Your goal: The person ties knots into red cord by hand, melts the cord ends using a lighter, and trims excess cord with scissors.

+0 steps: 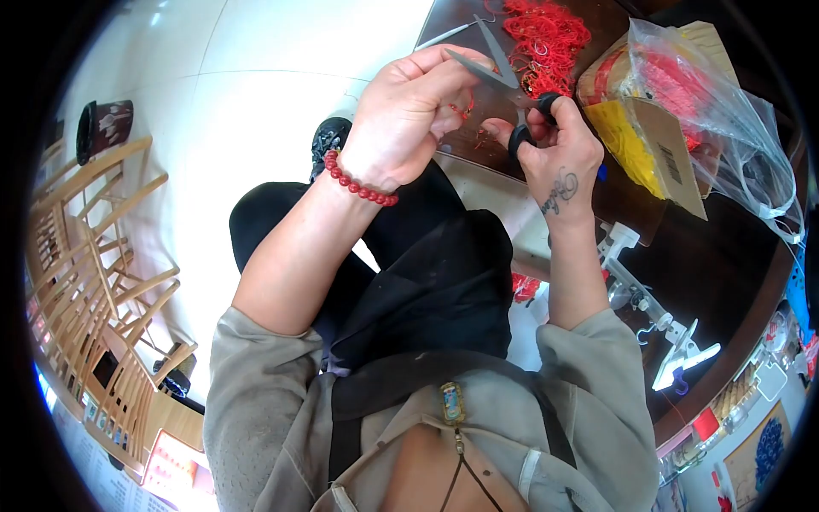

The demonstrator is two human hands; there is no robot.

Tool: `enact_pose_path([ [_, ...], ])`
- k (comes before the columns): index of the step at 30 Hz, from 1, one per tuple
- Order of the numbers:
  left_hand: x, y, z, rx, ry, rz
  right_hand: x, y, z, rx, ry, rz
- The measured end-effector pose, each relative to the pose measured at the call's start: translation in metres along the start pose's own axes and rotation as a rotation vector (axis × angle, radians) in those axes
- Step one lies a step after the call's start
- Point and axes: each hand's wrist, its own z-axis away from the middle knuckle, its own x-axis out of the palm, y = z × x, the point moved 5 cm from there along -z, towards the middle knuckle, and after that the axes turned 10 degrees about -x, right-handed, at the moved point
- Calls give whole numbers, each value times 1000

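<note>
My right hand [565, 147] grips a pair of scissors [502, 63], thumb and fingers in the black handle loops. The metal blades are spread apart and point up and left, close to the fingertips of my left hand [408, 111]. That hand is closed in a pinch, with a bit of red cord [463, 108] showing below its fingers. What lies right at the fingertips is partly hidden by the hand and a blade. A tangled heap of red cords [546, 43] with small metallic bits lies on the dark table [478, 143], just beyond the scissors.
A slim white tool [447, 34] rests at the table's edge. To the right stands an opened cardboard box [661, 154] with clear plastic and red material. A white clamp-like stand [674, 337] is nearer me. Wooden chairs [102, 273] stand on the left.
</note>
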Motion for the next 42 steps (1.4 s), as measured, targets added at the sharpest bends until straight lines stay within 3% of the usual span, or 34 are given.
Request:
enact_pose_path([
  [37, 5, 2, 3, 167, 64, -189, 7, 0, 0, 29, -83, -109],
  [40, 3, 0, 1, 143, 72, -135, 13, 9, 5, 138, -121, -260],
  [42, 2, 0, -1, 106, 83, -70, 15, 11, 5, 246, -66, -530],
])
